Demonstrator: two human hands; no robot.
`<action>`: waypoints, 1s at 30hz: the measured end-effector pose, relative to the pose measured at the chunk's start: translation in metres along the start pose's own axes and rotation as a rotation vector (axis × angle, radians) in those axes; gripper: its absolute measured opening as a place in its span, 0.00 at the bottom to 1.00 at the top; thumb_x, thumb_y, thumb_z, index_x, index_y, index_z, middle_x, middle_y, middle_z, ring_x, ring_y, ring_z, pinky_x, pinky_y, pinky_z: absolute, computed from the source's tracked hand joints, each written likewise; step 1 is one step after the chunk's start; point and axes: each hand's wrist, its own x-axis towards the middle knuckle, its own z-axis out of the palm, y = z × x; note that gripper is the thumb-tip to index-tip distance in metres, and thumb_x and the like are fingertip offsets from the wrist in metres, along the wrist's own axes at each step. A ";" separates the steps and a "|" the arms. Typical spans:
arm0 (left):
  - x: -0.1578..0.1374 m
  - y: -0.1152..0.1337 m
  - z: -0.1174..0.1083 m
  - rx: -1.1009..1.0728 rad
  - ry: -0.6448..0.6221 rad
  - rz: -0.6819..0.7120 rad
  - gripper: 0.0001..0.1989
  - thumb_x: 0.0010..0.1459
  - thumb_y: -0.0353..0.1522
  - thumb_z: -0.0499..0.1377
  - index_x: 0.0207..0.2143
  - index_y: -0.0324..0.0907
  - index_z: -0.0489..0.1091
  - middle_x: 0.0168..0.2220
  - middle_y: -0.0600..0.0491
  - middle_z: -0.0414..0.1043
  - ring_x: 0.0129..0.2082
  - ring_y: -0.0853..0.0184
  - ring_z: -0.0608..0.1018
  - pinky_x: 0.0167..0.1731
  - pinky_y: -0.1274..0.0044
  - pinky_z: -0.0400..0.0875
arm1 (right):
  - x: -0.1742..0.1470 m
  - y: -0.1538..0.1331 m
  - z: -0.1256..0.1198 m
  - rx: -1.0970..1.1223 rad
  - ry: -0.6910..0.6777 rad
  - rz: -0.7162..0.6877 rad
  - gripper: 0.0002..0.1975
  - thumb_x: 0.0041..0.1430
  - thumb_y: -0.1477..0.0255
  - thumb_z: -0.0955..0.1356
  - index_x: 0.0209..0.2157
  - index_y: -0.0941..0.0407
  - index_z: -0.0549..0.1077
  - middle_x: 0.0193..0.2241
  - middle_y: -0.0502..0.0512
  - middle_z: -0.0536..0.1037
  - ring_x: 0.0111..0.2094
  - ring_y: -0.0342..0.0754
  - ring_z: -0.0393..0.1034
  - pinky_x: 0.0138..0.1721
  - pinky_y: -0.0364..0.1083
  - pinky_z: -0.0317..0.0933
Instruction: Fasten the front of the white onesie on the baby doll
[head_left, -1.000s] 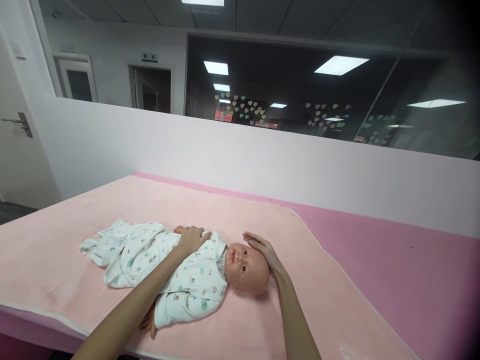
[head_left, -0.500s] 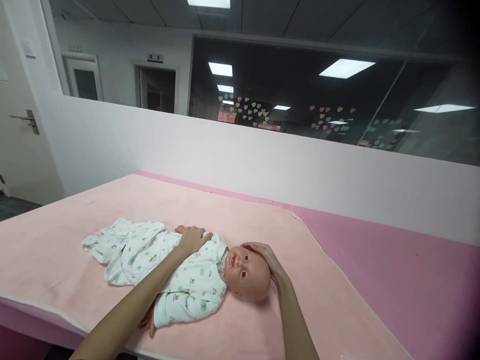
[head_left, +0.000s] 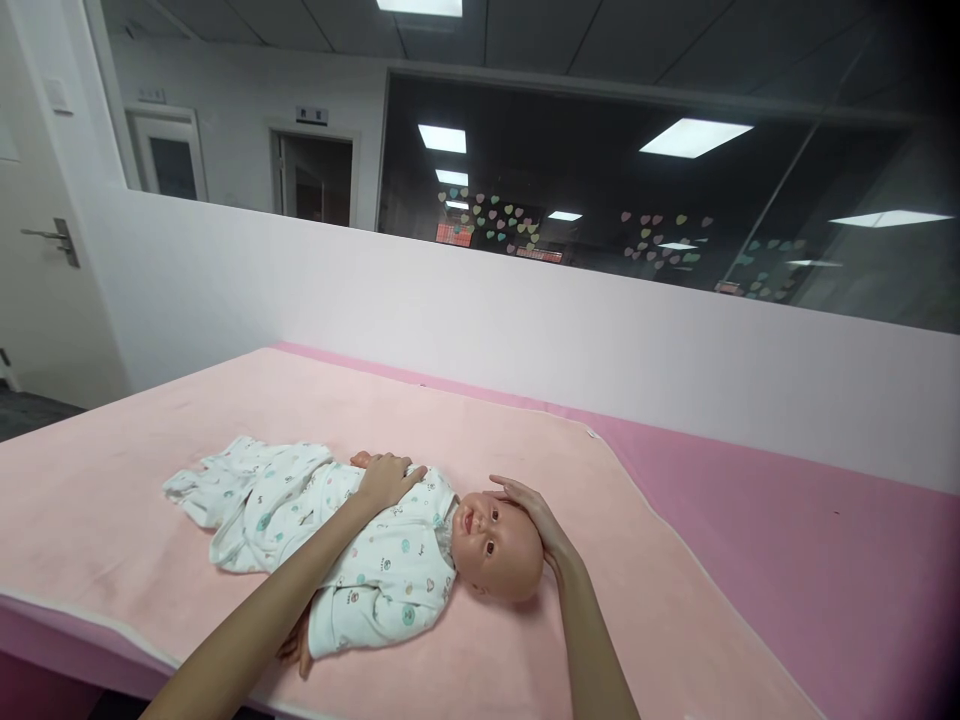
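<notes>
Pink padded surface (head_left: 712,560) bearing a doll (head_left: 390,555) lying face-up: our left hand (head_left: 384,478) rests flat on its chest, our right hand (head_left: 534,515) cups its head, apparently steadying both without gripping.

Doll (head_left: 420,560) romper white with small teal, pink, yellow prints; blanket (head_left: 150,520) pale peach-pink; bench (head_left: 825,560) at 3 o'clock deeper pink.

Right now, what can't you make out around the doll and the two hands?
Head view only:
- Doll: its back, against the pink blanket.
- Left hand: its palm, pressed on the doll's chest.
- Right hand: its palm, behind the doll's head.
- Sign over the doorway: too small to read.
</notes>
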 end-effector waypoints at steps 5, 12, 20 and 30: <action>-0.002 0.003 -0.003 -0.012 -0.009 -0.005 0.28 0.61 0.48 0.41 0.34 0.37 0.73 0.34 0.44 0.73 0.40 0.58 0.73 0.46 0.66 0.61 | -0.005 -0.005 0.003 -0.017 0.009 -0.016 0.24 0.49 0.59 0.68 0.46 0.57 0.70 0.42 0.59 0.78 0.48 0.55 0.70 0.55 0.55 0.59; -0.001 0.002 -0.002 0.019 -0.014 -0.002 0.28 0.61 0.48 0.40 0.35 0.38 0.73 0.35 0.45 0.73 0.41 0.56 0.73 0.46 0.65 0.61 | 0.001 -0.001 0.001 0.029 0.024 -0.023 0.27 0.46 0.59 0.71 0.48 0.53 0.69 0.50 0.57 0.73 0.55 0.52 0.64 0.60 0.52 0.53; 0.001 -0.001 0.000 0.014 -0.013 -0.005 0.29 0.61 0.48 0.40 0.35 0.38 0.73 0.35 0.44 0.73 0.41 0.56 0.73 0.45 0.65 0.62 | 0.005 0.005 -0.001 -0.013 0.081 -0.056 0.29 0.46 0.60 0.71 0.51 0.50 0.66 0.56 0.54 0.68 0.59 0.50 0.59 0.61 0.51 0.52; 0.001 -0.002 0.000 0.007 -0.025 0.005 0.29 0.61 0.48 0.40 0.37 0.39 0.72 0.37 0.44 0.73 0.42 0.56 0.73 0.47 0.65 0.61 | 0.000 0.002 0.001 -0.010 -0.012 -0.031 0.27 0.49 0.59 0.69 0.49 0.56 0.67 0.40 0.59 0.78 0.46 0.54 0.71 0.54 0.55 0.59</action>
